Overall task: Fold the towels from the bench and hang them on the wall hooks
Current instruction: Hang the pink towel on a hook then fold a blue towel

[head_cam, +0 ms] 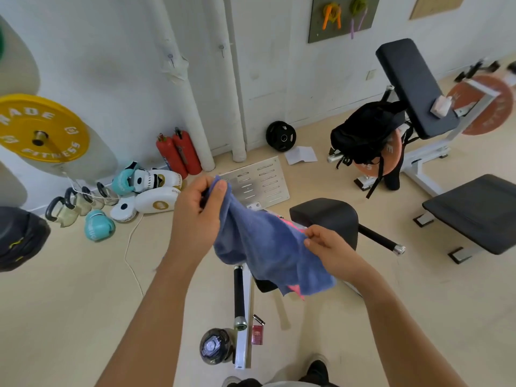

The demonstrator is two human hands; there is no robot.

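your right hand (332, 252) pinches one edge of the blue towel (268, 247); left hand (198, 216) grips a bunched corner higher up. towel hangs between them above the worktop (326, 216). soft, light, floppy: take corners, pull taut. wall hooks (222, 48) beyond.

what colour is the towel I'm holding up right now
Blue, a muted periwinkle shade; the towel shows best in the head view.

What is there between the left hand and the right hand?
In the head view, the blue towel stretches between the left hand and the right hand; both grip it.
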